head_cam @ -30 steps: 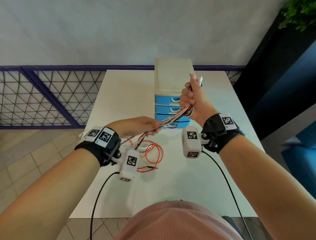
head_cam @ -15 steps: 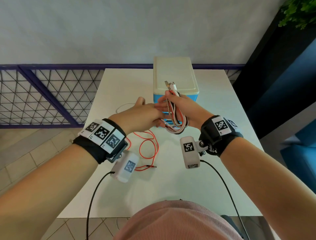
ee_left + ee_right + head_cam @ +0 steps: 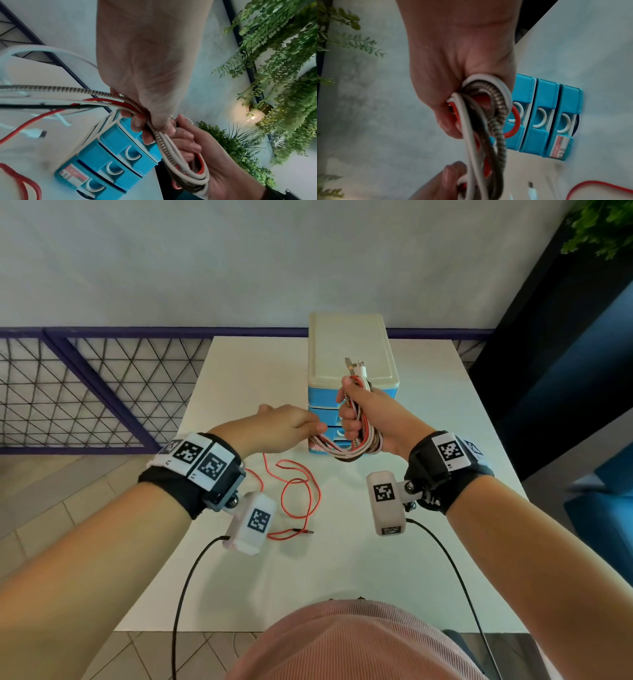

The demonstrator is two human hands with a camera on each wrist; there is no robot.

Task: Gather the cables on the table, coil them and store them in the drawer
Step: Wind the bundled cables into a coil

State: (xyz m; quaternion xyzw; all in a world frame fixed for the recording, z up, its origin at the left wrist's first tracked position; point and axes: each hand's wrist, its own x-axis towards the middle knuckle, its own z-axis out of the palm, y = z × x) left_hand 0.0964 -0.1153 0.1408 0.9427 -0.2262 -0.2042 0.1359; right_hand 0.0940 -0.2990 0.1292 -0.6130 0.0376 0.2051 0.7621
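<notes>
My right hand (image 3: 368, 419) is clenched round the cable bundle (image 3: 356, 440), a looped mix of white, red, black and braided leads, held upright in front of the blue drawer unit (image 3: 351, 354). The plug ends stick up above my fist, and the loop hangs below it, level with the lower drawers. My left hand (image 3: 284, 424) sits just beside it, its fingers (image 3: 149, 134) curled round the strands that run out of the loop; in the left wrist view the braided lead and a white one pass through that grip. All drawers appear closed. A thin red cable (image 3: 301, 501) lies loose on the white surface (image 3: 394, 577) near my left wrist, its plug end resting flat.
</notes>
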